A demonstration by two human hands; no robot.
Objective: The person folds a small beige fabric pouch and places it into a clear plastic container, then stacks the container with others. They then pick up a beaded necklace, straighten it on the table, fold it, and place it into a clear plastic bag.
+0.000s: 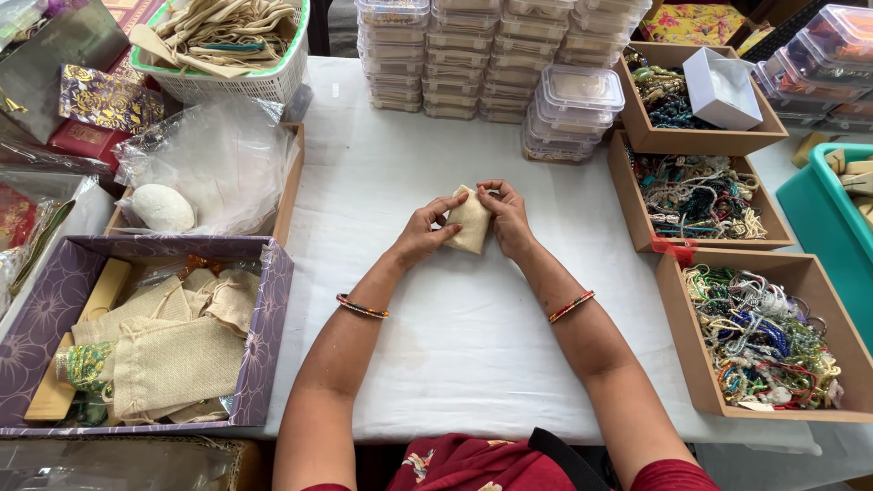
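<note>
A small beige cloth pouch (470, 221) is held just above the white tablecloth (455, 345) at the table's middle. My left hand (422, 232) grips its left side with thumb and fingers. My right hand (506, 215) pinches its top right corner. Each wrist wears a beaded bangle.
A purple box (269, 336) of burlap pouches sits at left, with a plastic-lined wooden tray (289, 182) behind it. Three brown boxes of beaded jewellery (677, 318) line the right. Stacks of clear plastic containers (509, 55) and a basket (227, 84) stand at the back, a teal bin (814, 218) far right.
</note>
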